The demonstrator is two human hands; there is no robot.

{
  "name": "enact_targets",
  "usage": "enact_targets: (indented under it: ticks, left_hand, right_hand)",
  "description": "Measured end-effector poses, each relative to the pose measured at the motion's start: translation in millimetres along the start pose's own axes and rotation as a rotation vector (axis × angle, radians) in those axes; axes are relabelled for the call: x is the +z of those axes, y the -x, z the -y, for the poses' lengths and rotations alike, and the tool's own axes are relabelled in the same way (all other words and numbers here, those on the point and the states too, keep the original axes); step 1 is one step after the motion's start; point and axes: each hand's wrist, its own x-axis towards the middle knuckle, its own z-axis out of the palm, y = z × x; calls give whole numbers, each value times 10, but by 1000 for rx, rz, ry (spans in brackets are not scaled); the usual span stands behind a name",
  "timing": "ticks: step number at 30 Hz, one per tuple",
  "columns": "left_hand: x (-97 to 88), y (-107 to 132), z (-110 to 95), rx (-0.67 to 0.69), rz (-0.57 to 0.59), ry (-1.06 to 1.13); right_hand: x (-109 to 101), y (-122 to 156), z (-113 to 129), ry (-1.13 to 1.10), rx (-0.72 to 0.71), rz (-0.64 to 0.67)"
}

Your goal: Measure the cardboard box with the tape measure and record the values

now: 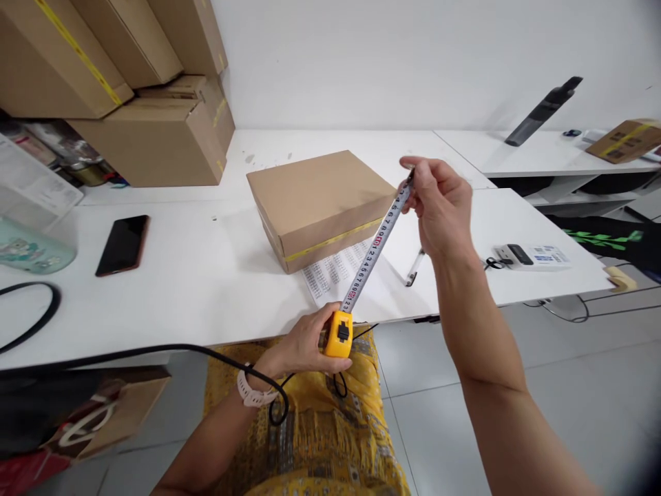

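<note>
My left hand [304, 344] grips a yellow tape measure case [338, 334] just off the near edge of the white table [206, 289]. Its white blade [374, 251] runs up and to the right. My right hand [438, 203] pinches the blade's end at the right side of a closed cardboard box [317, 200] with a yellow tape strip. The box sits on the table, partly over a printed sheet [335, 272]. The blade hangs in the air along the box's right end.
A black phone [122, 244] lies at the left, near a teal container [28, 251]. Stacked cardboard boxes [155, 131] fill the back left. A pen [414, 269] and a small label device [531, 256] lie at the right. A black cable [155, 351] crosses the front edge.
</note>
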Motion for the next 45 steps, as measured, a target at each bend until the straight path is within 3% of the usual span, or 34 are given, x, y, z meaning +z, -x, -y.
enact_targets:
  ticks: [3, 6, 8, 11, 13, 14, 16, 18, 20, 22, 25, 30, 33, 36, 40, 43, 45]
  left_hand:
    - [61, 48, -6, 17, -14, 33]
    - [156, 147, 6, 50, -126, 174]
    - [197, 221, 3, 82, -244, 248]
    - [160, 299, -53, 187, -398, 218]
    - [45, 313, -130, 271, -477, 132]
    - [-40, 305, -179, 315, -521, 79]
    - [-262, 258, -294, 427, -629, -38]
    - [-530, 164, -434, 554, -743, -164]
    - [-808, 25, -590, 619, -812, -324]
    - [-1055, -160, -738, 594, -807, -477]
    - [-1304, -488, -862, 453, -745, -632]
    - [-1411, -873, -709, 235, -588, -788]
    - [-1454, -917, -551, 282, -559, -757]
    - [-1606, -933, -444, 376, -499, -712]
    - [-1898, -997, -387, 447, -395, -683]
    - [-1933, -969, -389, 485, -471, -737]
    - [-1787, -862, -369, 588, -586, -774]
  right_hand:
    - [-98, 86, 188, -158, -12, -92]
    - [-54, 394, 285, -226, -11, -125]
    - [44, 697, 310, -215, 26, -68]
    - [201, 1108, 300, -143, 53, 139]
    - [236, 1232, 231, -59, 25, 242]
    - [220, 1235, 163, 6, 22, 228]
    - [124, 1149, -54, 192, 82, 69]
    - [-23, 1006, -359, 456, 232, -122]
    - [-160, 887, -678, 730, 399, -158]
    - [-241, 829, -933, 891, 542, -92]
    - [-259, 828, -1121, 997, 649, 28]
    - [-328, 876, -1189, 986, 609, 103]
    - [-461, 919, -1243, 948, 556, 72]
    - [-582, 942, -1286, 972, 605, 51]
    - [-665, 909, -1301, 1035, 604, 167]
    - [-715, 903, -1242, 915, 597, 109]
    - [-758, 952, -1128, 610, 610, -13]
